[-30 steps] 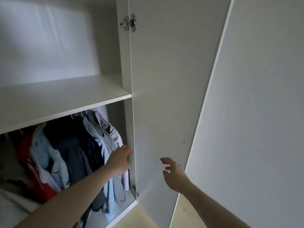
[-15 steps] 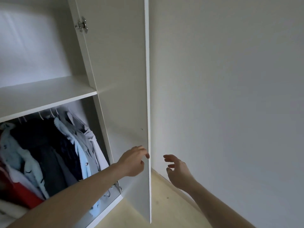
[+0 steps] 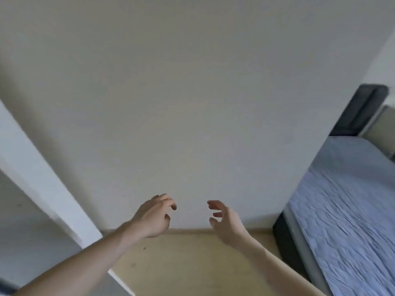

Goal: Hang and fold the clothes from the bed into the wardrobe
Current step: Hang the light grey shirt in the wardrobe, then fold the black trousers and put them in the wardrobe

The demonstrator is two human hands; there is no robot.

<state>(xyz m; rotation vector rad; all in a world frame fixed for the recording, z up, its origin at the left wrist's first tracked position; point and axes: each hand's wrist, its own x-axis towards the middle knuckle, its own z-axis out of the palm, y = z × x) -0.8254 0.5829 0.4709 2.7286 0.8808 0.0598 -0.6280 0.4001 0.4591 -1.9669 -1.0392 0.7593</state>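
A person's left hand (image 3: 152,218) and right hand (image 3: 224,218) hover with loosely curled fingers, holding nothing, before a pale wall (image 3: 192,103); the bed (image 3: 350,210) lies well apart at right, the wardrobe door (image 3: 38,178) at left.

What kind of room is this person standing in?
Most likely a bedroom in a home. A bed with a bluish quilted cover and a dark headboard stands at the right, a white wardrobe door shows at the left, and a plain wall meets a light floor.
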